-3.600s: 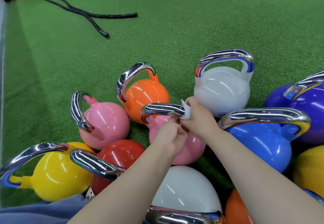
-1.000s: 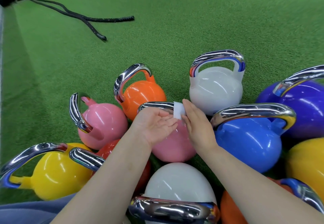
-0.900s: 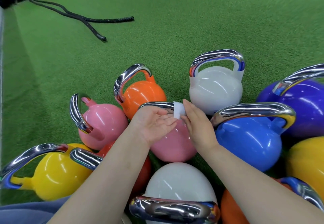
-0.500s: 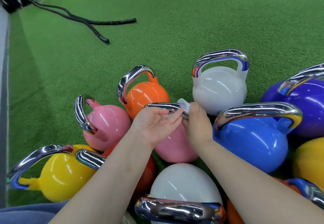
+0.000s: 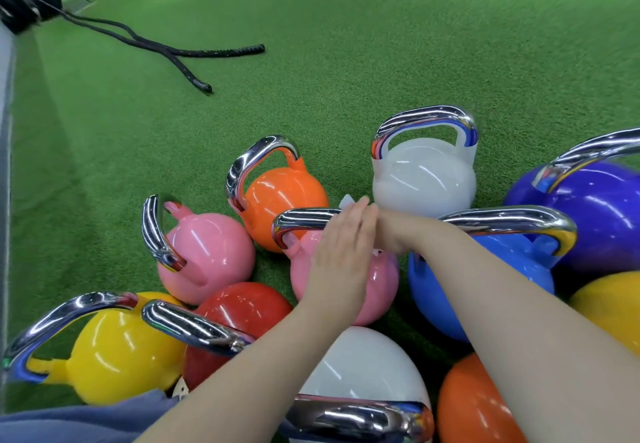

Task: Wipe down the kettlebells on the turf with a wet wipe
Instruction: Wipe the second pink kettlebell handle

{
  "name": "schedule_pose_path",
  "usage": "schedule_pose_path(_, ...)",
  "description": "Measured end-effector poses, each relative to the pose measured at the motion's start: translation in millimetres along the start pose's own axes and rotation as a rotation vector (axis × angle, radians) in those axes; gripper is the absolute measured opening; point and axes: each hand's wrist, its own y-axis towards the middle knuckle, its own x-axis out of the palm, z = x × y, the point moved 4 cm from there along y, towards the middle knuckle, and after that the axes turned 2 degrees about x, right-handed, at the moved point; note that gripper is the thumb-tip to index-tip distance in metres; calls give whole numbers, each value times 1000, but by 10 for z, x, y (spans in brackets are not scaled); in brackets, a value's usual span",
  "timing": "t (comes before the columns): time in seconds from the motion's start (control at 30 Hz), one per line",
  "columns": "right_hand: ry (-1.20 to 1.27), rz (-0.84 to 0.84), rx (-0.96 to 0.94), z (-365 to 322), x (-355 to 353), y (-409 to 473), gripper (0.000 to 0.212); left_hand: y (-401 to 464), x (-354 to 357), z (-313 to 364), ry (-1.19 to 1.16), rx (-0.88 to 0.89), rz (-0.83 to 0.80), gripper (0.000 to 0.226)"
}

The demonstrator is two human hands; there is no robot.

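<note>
Left hand point(image 5: 341, 262) is flat with straight fingers, laid over the middle pink kettlebell point(image 5: 377, 290) and its chrome handle point(image 5: 304, 220). Right hand point(image 5: 391, 234) is mostly hidden behind it, can't tell its grip. A bit of white wipe point(image 5: 346, 201) pokes out past the fingertips.

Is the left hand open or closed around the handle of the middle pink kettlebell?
Open. The left hand lies flat with straight fingers against the chrome handle of the pink kettlebell, not curled round it.

Green turf point(image 5: 381, 44) floor w/ kettlebells clustered at near edge: pink point(image 5: 207, 255), orange point(image 5: 287, 200), white point(image 5: 426, 179), yellow point(image 5: 117, 356). Black battle ropes point(image 5: 180, 51) far left.
</note>
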Motion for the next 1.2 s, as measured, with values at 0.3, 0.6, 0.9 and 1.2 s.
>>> schedule_pose_path(0.3,-70,56,9,-39,-220,-127,29,328,220,-110,479,142,-259,47)
schedule_pose_path(0.6,402,128,79,96,-132,-56,24,808,216,-36,615,249,-868,21)
schedule_pose_path(0.9,548,148,-13,47,-77,22,33,724,153,-243,456,238,-751,14)
schedule_pose_path(1.2,660,272,-50,5,-57,54,30,445,40,-779,289,86,-229,12)
